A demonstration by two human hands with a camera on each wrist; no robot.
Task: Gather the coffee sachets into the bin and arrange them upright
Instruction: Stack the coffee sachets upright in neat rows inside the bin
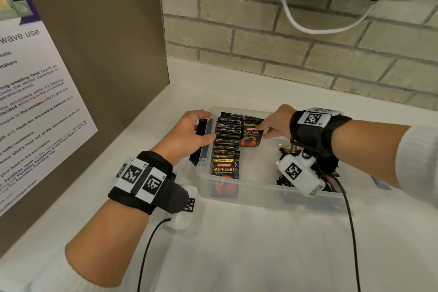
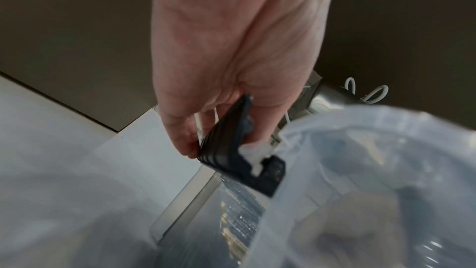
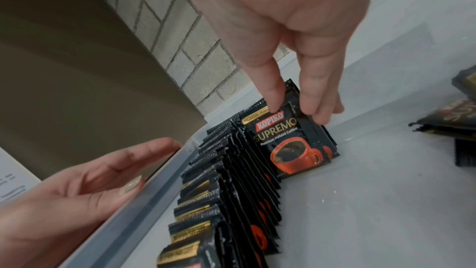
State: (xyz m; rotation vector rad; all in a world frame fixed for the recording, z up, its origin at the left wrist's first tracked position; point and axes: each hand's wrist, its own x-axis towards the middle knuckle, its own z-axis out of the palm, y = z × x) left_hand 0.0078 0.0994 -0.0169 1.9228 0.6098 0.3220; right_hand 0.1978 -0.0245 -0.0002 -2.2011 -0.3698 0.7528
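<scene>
White tabletop [image 1: 237,232] below brick wall: right grip [image 1: 276,127] pinching upright Kopiko Supremo sachet [image 3: 291,140] starting second row in clear bin [image 1: 248,193], left grip [image 1: 189,135] clasping latch [image 2: 226,138] to steady.

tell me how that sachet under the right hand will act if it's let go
Probably tips: the sachet stands leaning on thin edges, steadied by the right hand. Likely light and bendy, being a flat foil pack. Its glossy skin may slide on the bin floor.

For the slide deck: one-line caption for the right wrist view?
Right hand pinches upright coffee sachets inside the clear bin.
</scene>
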